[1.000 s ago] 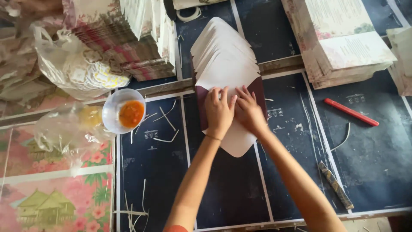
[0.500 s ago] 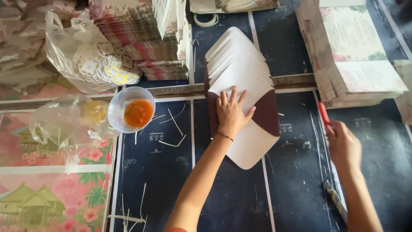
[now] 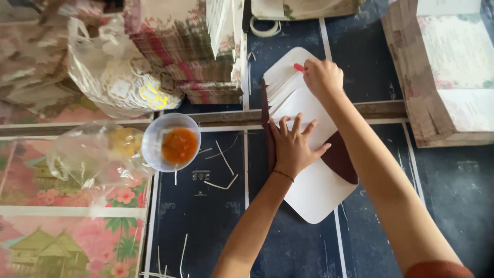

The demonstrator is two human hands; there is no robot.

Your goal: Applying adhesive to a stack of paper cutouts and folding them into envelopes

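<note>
A clear plastic bag (image 3: 87, 154) is seen just left of the bowl of orange paste (image 3: 172, 142); another bag (image 3: 121, 85), possibly holding white-and-yellow paper pieces, lies above it.

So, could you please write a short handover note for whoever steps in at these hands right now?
Left hand: flat, fingers spread, pressing down the fanned stack of white paper sheets with dark maroon edges.
Right hand: closed grip on a slim red stick-like tool, its tip at the far end of the fan.
Nearby: small clear plastic bowl of orange paste to the left of the stack, loose thin strips on the dark work surface.
Done: sheets fanned out and held down.
Left: I cannot tell how many edges are coated; apparently the tool's pass along the fan.
</note>
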